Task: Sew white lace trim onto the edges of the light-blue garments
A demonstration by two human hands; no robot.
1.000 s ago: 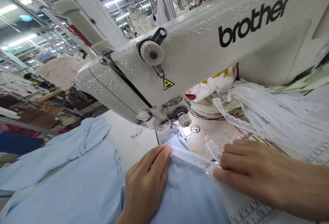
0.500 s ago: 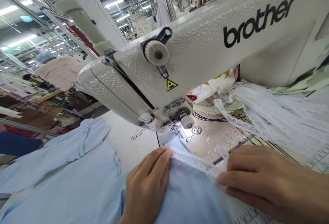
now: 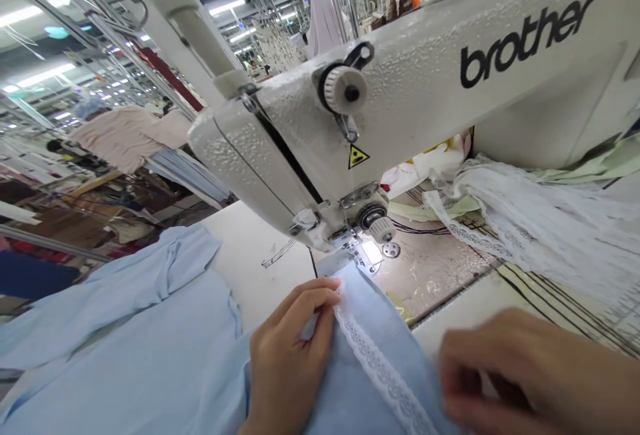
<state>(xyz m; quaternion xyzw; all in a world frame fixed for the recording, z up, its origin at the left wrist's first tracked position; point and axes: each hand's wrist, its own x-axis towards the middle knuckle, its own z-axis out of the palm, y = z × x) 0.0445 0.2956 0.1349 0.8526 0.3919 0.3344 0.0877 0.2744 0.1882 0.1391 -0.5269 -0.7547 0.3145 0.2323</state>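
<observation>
Sewing machine (image 3: 415, 95) is carrying the brand word "brother" (image 3: 527, 40), lowercase, black, slanting up to the right across its pale body. Yellow warning triangle (image 3: 358, 156) with black border is sitting on the same machine, below the dial (image 3: 345, 90); its black symbol is looking too small to make out. Ruler marks (image 3: 627, 306) are showing at far right, figures unreadable.

Two bare hands, apart from each other: the left hand (image 3: 293, 348), at lower centre, shows its back, fingers bent forward and tips close to the thumb in a pinch; the right hand (image 3: 525, 362), blurred, at lower right, has fingers curled inward
</observation>
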